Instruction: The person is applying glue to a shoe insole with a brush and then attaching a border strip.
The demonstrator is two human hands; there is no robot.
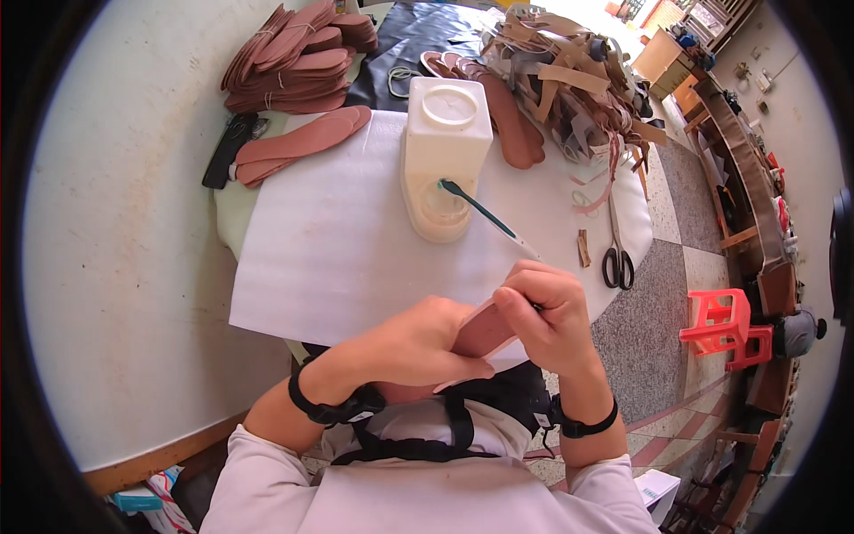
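A reddish-brown insole [485, 332] with a pale edge is held close in front of my body. My left hand [418, 338] is closed around its left side, with the thumb along the near edge. My right hand [547, 316] is closed at its far right edge, thumb pressed down there. A small dark bit shows by the right thumb, too hidden to name. Beyond my hands stands a cream plastic container [445, 142] with a round cup opening low at its front. A dark green brush [485, 214] with a white end rests in that opening.
Stacked insoles [294, 62] are at the far left, with loose insoles [302, 147] nearer. A heap of scrap strips [578, 80] is at the far right. Black-handled scissors [617, 262] lie at the white table's [311, 258] right edge. A red stool [719, 322] stands on the floor.
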